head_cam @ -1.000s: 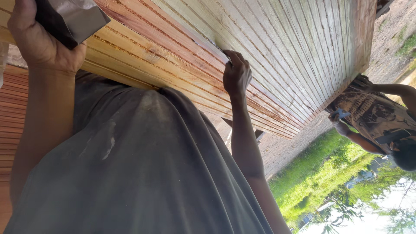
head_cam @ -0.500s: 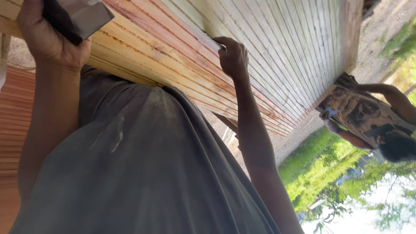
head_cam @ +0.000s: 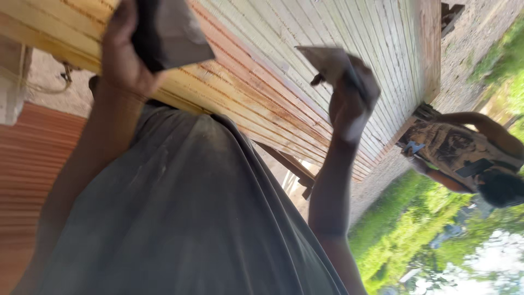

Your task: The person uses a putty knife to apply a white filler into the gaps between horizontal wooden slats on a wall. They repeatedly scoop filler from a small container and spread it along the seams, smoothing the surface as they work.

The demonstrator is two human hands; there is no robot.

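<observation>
My left hand (head_cam: pixel 123 60) grips a flat dark-and-grey pad or plate (head_cam: pixel 169 33) and holds it against a long panel of narrow wooden slats (head_cam: pixel 262 98). The slats are bare yellow and reddish wood near me and pale, whitish farther off. My right hand (head_cam: pixel 355 93) is held just off the slats and is closed on the handle of a scraper whose pale, wedge-shaped blade (head_cam: pixel 325 57) points left. My grey shirt (head_cam: pixel 180 218) fills the middle of the view between both arms. The picture is blurred and appears upside down.
Another person in a patterned shirt (head_cam: pixel 458 147) bends at the panel's far end on the right. Gravel ground (head_cam: pixel 469 38) and green grass (head_cam: pixel 404 229) lie beyond. A reddish ribbed sheet (head_cam: pixel 33 180) and a white block (head_cam: pixel 11 87) are at the left.
My right hand has come off the slats and turned, so the scraper blade now shows. My left hand with the pad has shifted along the panel. The view has swung.
</observation>
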